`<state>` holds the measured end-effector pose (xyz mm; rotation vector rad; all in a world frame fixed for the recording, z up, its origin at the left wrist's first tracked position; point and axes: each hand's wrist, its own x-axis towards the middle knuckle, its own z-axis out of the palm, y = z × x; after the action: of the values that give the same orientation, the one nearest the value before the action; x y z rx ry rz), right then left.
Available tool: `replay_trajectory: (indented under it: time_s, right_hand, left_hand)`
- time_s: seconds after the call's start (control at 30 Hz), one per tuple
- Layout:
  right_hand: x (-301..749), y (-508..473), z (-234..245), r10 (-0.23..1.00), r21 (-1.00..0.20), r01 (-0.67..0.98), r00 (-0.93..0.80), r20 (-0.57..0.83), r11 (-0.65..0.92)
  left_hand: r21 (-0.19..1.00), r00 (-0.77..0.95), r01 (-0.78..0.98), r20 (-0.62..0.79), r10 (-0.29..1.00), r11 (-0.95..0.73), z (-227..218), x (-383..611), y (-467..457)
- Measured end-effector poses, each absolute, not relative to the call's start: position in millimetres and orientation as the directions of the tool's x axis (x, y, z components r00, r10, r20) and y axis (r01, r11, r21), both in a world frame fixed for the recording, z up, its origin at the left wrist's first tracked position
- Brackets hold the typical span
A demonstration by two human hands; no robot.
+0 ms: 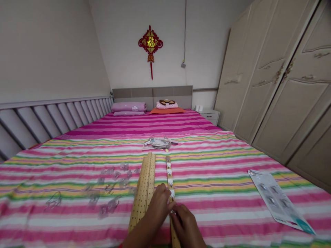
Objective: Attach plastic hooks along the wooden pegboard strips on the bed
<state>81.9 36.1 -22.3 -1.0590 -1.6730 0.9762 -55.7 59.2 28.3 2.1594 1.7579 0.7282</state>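
A narrow wooden strip [175, 240] lies lengthwise on the bed, with several small hooks on white or clear backings in a row along it. One white-backed hook [172, 193] sits just beyond my fingers. My left hand [160, 201] is closed over the strip's near part, its fingertips pinched together. My right hand [186, 222] is closed too, its fingertips meeting the left ones at a small shiny piece [172, 212], perhaps a hook. Fingers mostly hide that piece. Left of the strip lie perforated wooden boards [141, 193], partly behind my left forearm.
Several clear adhesive hooks [103, 209] are scattered on the striped sheet [214, 206] at left, near a thin tangled loop [54, 200]. A blister card of hooks [278, 199] lies at right. Beyond the boards is a clear plastic package [159, 142]. A slatted rail [51, 117] borders the left.
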Motion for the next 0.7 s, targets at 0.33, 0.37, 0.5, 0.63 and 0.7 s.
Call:
replay_trajectory:
  time_s: [0.33, 0.37, 0.5, 0.63, 0.7]
  right_hand:
    - [82.9, 45.7, -16.5, 0.974, -0.971, 0.088, -0.071, 0.216, 0.221]
    - [82.0, 45.6, -17.6, 0.977, -0.975, 0.070, -0.059, 0.206, 0.209]
    - [80.3, 49.2, -25.9, 0.998, -0.996, -0.078, -0.040, 0.051, 0.048]
    - [84.4, 61.5, -31.5, 0.989, -0.978, -0.173, -0.108, -0.098, -0.115]
    - [86.8, 67.5, -29.8, 0.984, -0.975, -0.172, -0.132, -0.116, -0.138]
  left_hand:
    - [0.364, 0.264, 0.885, 0.119, 0.957, -0.290, 6.5, -48.9, 76.0]
    - [0.364, 0.255, 0.888, 0.118, 0.960, -0.281, 3.8, -48.3, 75.6]
    - [0.408, 0.229, 0.870, 0.166, 0.959, -0.278, -6.1, -46.9, 75.0]
    - [0.470, 0.207, 0.840, 0.186, 0.960, -0.273, -6.5, -43.6, 75.7]
    - [0.506, 0.194, 0.823, 0.180, 0.964, -0.260, -4.6, -42.9, 77.1]
